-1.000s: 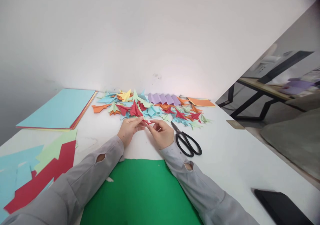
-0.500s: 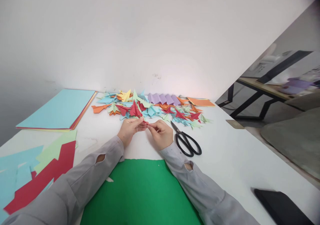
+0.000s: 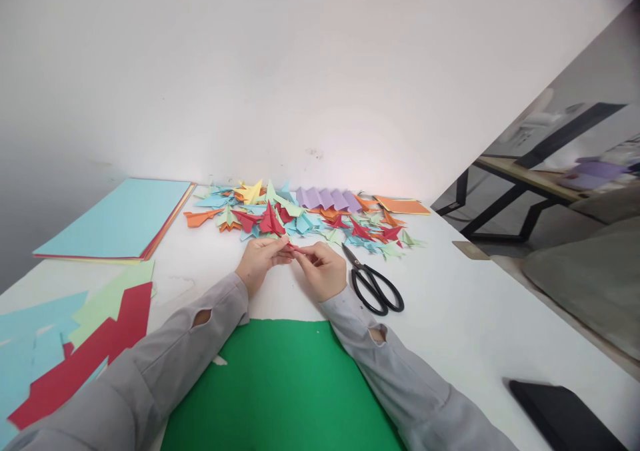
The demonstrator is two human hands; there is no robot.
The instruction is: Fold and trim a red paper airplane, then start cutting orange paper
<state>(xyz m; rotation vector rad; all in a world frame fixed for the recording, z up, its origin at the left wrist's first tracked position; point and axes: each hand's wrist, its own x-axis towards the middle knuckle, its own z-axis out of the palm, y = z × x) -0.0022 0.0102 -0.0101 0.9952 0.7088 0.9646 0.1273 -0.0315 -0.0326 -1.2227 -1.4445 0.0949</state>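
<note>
A craft workspace: white table (image 3: 465,317) strewn with folded paper figures (image 3: 305,219), scissors (image 3: 373,281)

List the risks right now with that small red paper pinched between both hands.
The small red paper is pinched between left hand and right hand; an uneven pull might tear it. The scissors lie close beside the right hand, which might brush the blades. Dropped, it could blend into the folded-paper pile just beyond.
</note>
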